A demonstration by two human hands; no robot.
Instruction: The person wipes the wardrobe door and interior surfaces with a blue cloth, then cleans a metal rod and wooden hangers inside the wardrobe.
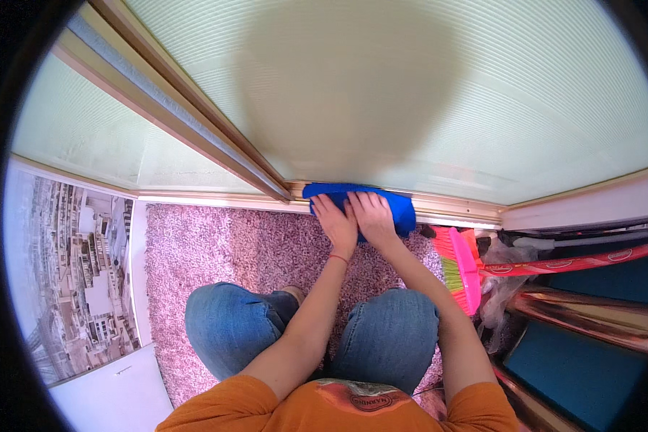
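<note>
A blue cloth (pixel 403 209) lies over the bottom rail (pixel 446 204) of a sliding door with ribbed translucent panels. Both my hands rest on it side by side, fingers stretched over the fabric and pressing it down. My left hand (pixel 336 225), with a thin red string at the wrist, is on the cloth's left half. Close beside it, my right hand (pixel 373 217) covers the middle, its thumb side near the left fingers. The fingertips show on top of the cloth; the rail directly beneath is hidden.
My knees bend over a purplish shaggy carpet (pixel 187 288). To the right are a pink broom (pixel 469 270) with a red handle, crumpled clear plastic (pixel 497 288) and shiny rolls (pixel 590 309). An upright door frame (pixel 194 108) rises left of the cloth; a printed panel (pixel 86 281) stands farther left.
</note>
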